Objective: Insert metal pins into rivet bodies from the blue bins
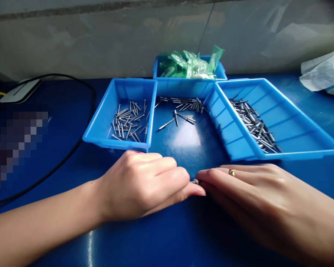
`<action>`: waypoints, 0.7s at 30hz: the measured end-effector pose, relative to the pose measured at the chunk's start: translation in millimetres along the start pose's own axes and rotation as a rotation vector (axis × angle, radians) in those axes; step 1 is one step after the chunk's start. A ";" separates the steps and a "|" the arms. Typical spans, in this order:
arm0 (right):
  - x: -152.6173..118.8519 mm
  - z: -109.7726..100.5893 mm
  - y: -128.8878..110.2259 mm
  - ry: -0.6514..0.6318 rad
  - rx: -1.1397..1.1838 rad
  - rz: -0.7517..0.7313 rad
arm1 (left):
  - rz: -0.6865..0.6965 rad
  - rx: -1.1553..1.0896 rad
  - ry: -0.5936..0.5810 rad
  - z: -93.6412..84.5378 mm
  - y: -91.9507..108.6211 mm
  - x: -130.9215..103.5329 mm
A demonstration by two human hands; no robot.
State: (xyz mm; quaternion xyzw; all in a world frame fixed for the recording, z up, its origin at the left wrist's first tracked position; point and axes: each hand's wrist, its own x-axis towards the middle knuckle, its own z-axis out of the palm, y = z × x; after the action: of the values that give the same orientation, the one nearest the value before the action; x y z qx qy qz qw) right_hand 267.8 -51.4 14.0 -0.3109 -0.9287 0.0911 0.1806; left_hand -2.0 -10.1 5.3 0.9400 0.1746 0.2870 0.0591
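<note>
My left hand (149, 183) is closed in a pinch, thumb pointing right, around a small metal fastener (195, 181). Just the fastener's rounded bright end shows between the hands, so I cannot tell a rivet from a screw. From the right, my right hand (256, 196), with a ring on one finger, meets it with fingertips pressed together. Several loose pop rivets (176, 118) lie on the blue table (169, 237) beyond the hands. Silver screws (128, 120) fill part of the left blue bin (118, 144), and more rivets (256, 124) are heaped in the right bin (300, 122).
Behind the loose rivets stands a third blue bin (183, 84) with green plastic packets (193, 65). A black cable (69, 157) curves across the left side near a white device (20, 91). White crumpled wrapping (324, 70) lies at the far right, against the wall (100, 44).
</note>
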 end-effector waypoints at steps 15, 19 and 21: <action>2.6 -2.0 -0.6 -0.023 0.140 0.016 | 0.016 -0.153 0.003 -1.2 2.5 0.2; 4.7 -0.7 -2.2 0.030 0.068 0.002 | 0.004 -0.105 0.032 3.5 3.6 -1.7; 5.3 -1.5 -3.5 0.039 0.043 0.012 | -0.032 -0.076 0.005 4.8 3.3 -2.1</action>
State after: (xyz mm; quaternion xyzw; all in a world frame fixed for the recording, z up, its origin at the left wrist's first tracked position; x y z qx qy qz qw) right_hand 262.5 -50.8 17.9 -0.3144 -0.9208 0.1061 0.2049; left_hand 0.0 -14.0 0.9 0.9335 0.1785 0.2947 0.0990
